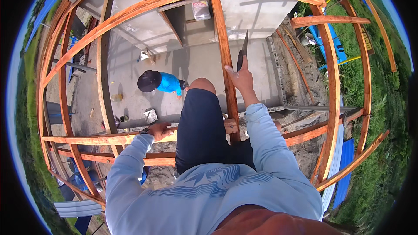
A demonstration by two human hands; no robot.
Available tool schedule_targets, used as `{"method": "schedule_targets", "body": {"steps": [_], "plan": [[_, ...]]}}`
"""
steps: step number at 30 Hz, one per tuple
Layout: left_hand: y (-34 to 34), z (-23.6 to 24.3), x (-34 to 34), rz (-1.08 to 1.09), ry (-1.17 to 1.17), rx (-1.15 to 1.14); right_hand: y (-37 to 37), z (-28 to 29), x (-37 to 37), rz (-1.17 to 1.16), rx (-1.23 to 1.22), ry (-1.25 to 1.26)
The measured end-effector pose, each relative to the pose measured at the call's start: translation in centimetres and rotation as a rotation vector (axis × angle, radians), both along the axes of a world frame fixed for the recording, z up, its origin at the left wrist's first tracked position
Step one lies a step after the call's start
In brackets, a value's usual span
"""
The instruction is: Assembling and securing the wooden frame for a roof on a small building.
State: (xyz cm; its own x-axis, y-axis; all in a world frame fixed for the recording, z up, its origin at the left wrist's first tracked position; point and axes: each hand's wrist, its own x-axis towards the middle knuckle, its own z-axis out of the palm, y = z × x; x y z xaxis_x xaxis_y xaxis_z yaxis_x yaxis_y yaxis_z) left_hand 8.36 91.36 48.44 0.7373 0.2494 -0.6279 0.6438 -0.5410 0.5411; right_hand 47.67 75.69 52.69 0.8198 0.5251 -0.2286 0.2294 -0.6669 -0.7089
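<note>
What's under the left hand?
The left hand rests on a wooden beam. Far below is a grey floor. The bit of wood right beneath the palm is covered, so I can't see it.

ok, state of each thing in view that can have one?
Right grip: closed on bladed tool by its handle
Bladed tool: held, blade bare, pointing away from wearer
Left grip: resting on horizontal timber
Timber frame: standing, unclad around wearer
Co-worker: on floor below, cap on

Downward wide fisheye view from head height
</note>
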Motion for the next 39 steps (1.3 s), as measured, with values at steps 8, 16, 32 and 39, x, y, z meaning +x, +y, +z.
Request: {"method": "schedule_targets", "body": {"steps": [8, 16, 32, 39], "plan": [[-0.2, 3.9, -1.4, -0.223, 0.277, 0.085, 7.3, -2.3, 7.8, 0.193, -0.309, -0.02], [-0.7, 7.0, -0.4, -0.129, 0.221, 0.13, 8.8, -3.2, 9.1, 0.173, -0.26, 0.021], [1.3, -1.9, -9.3, -0.037, 0.108, 0.174, 6.8, -1.4, 6.6, 0.051, -0.208, -0.061], [-0.9, 4.8, -1.9, -0.147, 0.417, 0.104, 8.8, -5.1, 6.0, 0.104, -0.159, -0.059]]}}
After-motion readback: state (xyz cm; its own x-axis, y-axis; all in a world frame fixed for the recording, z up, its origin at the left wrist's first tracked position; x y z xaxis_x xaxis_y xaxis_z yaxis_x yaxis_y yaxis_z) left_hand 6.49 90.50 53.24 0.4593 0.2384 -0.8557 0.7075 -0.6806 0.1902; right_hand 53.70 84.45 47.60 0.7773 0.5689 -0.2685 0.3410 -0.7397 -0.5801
